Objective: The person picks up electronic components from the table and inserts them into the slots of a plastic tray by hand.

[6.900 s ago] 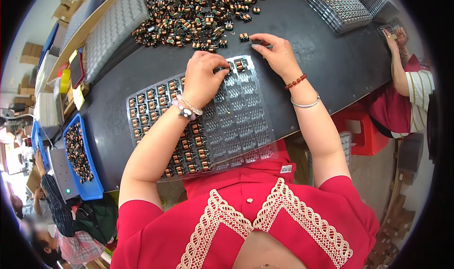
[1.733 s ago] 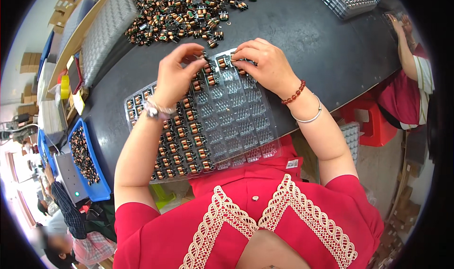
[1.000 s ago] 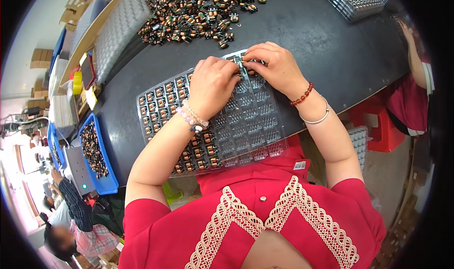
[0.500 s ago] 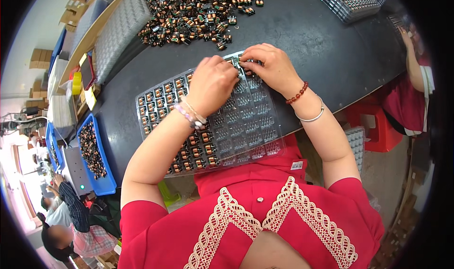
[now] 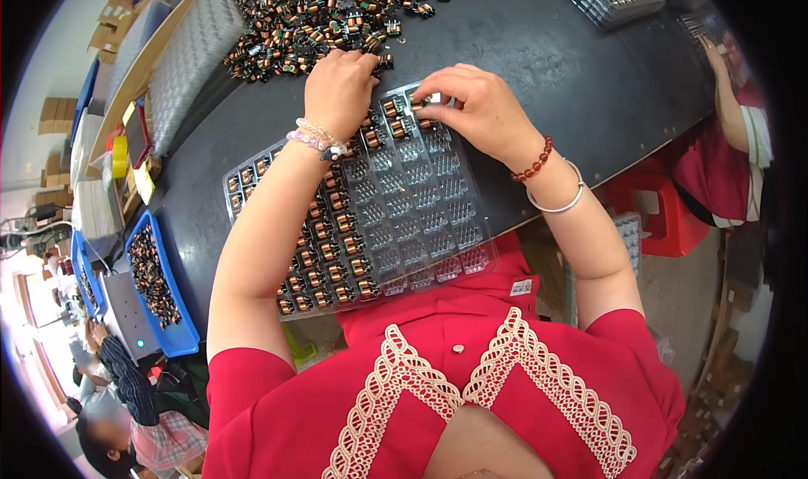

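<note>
Coils [image 5: 360,267] look coppery and black, the left hand's [image 5: 340,90] and right hand's [image 5: 478,109] grip unclear.

clear celled tray [image 5: 410,227] lying flat, copper-wound coils [image 5: 362,267] apparently filling its left columns, coil heap [image 5: 311,16] beyond

Black worktable [image 5: 589,83], red stool [image 5: 683,231], beige floor [image 5: 683,298], pale wall [image 5: 55,66] at left.

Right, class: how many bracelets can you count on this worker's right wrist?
2: a red beaded bracelet just behind the right hand, and a silver-coloured bangle a little farther back from it. None looks hidden.
</note>
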Motion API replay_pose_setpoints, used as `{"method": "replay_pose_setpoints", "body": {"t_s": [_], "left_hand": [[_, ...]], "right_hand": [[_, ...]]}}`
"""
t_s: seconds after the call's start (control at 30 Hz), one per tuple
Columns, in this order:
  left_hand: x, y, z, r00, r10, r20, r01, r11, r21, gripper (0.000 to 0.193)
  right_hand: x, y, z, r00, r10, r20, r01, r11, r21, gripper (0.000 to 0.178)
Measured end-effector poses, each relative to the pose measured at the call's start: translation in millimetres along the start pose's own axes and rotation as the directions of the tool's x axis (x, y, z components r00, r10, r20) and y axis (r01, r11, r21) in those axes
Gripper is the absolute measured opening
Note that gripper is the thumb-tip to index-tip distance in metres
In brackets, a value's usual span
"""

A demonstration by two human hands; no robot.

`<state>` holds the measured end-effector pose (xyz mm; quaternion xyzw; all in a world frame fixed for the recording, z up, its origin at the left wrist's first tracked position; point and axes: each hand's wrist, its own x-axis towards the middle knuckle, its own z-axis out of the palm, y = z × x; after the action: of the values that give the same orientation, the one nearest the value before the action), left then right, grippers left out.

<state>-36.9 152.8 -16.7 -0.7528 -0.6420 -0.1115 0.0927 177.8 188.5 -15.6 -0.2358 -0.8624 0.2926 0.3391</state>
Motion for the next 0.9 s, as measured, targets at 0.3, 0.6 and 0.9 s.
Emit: {"method": "replay_pose_setpoints", "body": {"t_s": [0.3, 0.6, 0.9], "left_hand": [[-23.5, -4.4, 0.6, 0.988, -0.143, -0.055, 0.116, 0.933, -0.339, 0.018], [-7.4, -7.8, 3.6, 0.995, -0.048, 0.090, 0.086, 0.868, -0.488, 0.026], [0.3, -18.3, -2.8, 0.978, -0.079, 0.196, 0.175, 0.818, -0.547, 0.021]], "right_hand": [[-28.8, 1.1, -5.3, 0.982, -0.106, 0.156, 0.120, 0.989, -0.084, 0.012], [-7.9, 17.4, -12.7, 0.992, -0.122, -0.033, 0.118, 0.986, -0.115, 0.011], [86.8, 102.6, 7.7, 0.997, 0.035, -0.071, -0.072, 0.763, -0.642, 0.022]]}}
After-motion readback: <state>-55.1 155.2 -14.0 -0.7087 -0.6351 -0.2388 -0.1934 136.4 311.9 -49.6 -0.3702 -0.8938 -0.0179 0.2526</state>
